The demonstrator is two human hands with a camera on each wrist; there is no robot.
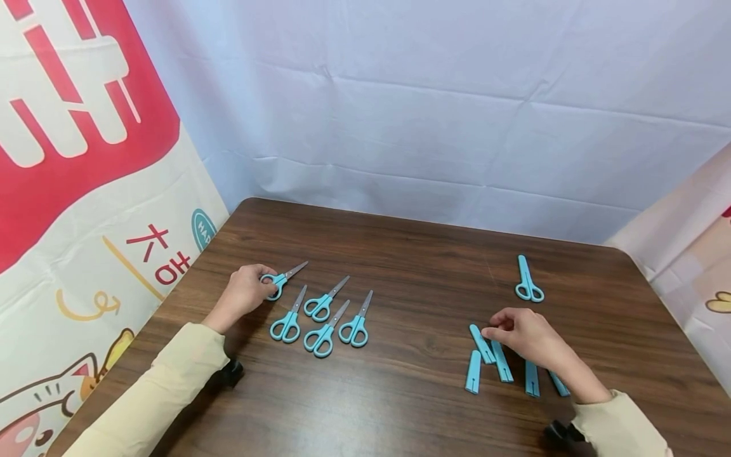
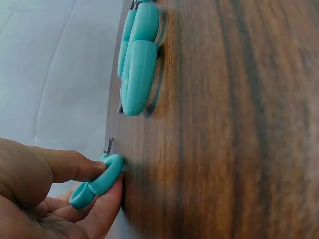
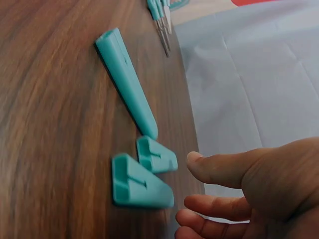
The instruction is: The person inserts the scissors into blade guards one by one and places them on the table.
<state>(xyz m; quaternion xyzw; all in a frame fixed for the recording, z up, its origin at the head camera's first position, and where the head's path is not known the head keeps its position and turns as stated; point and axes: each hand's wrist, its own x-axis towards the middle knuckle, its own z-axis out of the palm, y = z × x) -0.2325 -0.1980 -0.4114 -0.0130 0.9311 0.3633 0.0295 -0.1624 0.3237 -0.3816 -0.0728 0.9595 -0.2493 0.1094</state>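
At the table's left side, my left hand pinches the turquoise handle of a pair of scissors between thumb and fingers. Its bare blade points away to the right; in the left wrist view, these scissors sit close to the tabletop. Several more unsheathed scissors lie just right of that hand. Over on the right, my right hand hovers above several turquoise blade covers, fingers loosely bent. The right wrist view shows a gap between its thumb and fingers, with the nearest cover apart from them.
Beyond the right hand lies a pair of scissors with a cover over its blade. The dark wooden table meets a pale cloth backdrop at its far edge. A printed cloth hangs at the left.
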